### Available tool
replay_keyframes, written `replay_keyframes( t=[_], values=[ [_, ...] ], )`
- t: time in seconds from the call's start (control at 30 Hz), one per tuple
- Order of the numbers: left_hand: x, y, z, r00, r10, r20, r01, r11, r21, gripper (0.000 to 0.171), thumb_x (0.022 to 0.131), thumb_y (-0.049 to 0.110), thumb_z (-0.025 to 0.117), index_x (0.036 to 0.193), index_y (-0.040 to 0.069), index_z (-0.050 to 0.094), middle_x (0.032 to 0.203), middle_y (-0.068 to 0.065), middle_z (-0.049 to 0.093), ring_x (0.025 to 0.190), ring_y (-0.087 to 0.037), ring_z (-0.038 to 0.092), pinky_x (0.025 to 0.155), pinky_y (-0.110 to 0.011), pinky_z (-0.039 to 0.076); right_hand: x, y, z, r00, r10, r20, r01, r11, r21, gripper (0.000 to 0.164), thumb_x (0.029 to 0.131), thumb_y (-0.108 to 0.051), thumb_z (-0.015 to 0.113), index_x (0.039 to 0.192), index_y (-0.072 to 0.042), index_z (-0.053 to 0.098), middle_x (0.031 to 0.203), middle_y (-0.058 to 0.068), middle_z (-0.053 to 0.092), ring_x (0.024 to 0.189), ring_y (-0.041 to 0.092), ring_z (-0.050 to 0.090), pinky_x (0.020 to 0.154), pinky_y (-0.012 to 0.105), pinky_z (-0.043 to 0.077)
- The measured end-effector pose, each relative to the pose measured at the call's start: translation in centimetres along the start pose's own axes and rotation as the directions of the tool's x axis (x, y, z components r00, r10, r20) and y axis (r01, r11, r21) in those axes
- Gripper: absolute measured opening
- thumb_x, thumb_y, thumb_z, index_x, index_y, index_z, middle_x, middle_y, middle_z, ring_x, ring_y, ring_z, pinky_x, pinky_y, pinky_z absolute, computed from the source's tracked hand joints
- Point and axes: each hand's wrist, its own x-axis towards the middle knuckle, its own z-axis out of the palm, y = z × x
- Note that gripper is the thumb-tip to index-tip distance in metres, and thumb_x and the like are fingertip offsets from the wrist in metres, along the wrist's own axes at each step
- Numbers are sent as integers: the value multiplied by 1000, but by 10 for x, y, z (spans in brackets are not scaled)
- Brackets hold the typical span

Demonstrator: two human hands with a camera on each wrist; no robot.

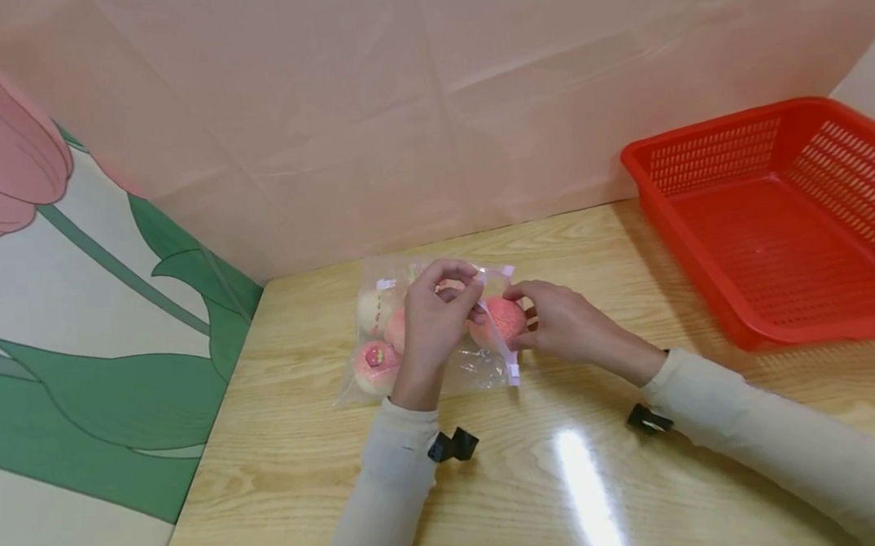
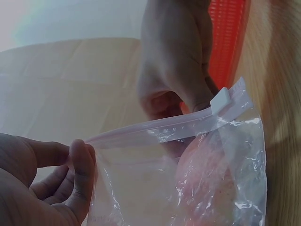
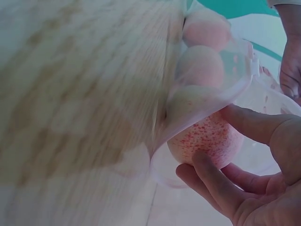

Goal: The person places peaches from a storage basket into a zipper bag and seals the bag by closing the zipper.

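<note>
A clear slider zip bag (image 1: pixel 478 373) lies on the table with several round pink and cream balls inside, one of them with a strawberry-like decoration (image 1: pixel 375 356). My left hand (image 1: pixel 439 309) pinches the edge of the bag's mouth between thumb and fingers (image 2: pixel 81 174), lifting it. A white slider (image 2: pixel 221 101) sits near one end of the pale pink zip strip. With thumb and fingertips, my right hand (image 1: pixel 560 320) grips a pink speckled ball (image 3: pixel 207 139) at the open mouth. That ball is partly inside the bag, and the plastic covers some of it.
To the right stands a red plastic basket (image 1: pixel 766 250) with slotted walls. The wooden table (image 1: pixel 292 475) meets a pale pink sheet (image 1: pixel 343 130) at the back. On the left is a panel with a painted tulip (image 1: pixel 10 145) and green leaves.
</note>
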Motion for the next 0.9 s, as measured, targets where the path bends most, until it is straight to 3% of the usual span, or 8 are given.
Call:
replay_keyframes(
  t=[0.57,0.9],
  values=[
    [-1,0,-1,1000,-10,-8,10,1000,-16,15,90,-6,67,104,-5,62,85,-1,58,53,-7,59,50,-18,57,5,-1,4,1000,-1,-1,1,1000,-17,61,80,-19,83,131,-2,55,127,15,64,103,28,71,77,34,63],
    [-1,-1,-2,1000,-17,-13,17,1000,-15,14,90,-7,66,104,-7,63,82,-1,59,52,-8,59,50,-18,56,-2,3,2,997,-71,41,68,995,72,49,88,-13,75,131,0,54,133,20,60,107,30,71,81,35,63]
  ],
)
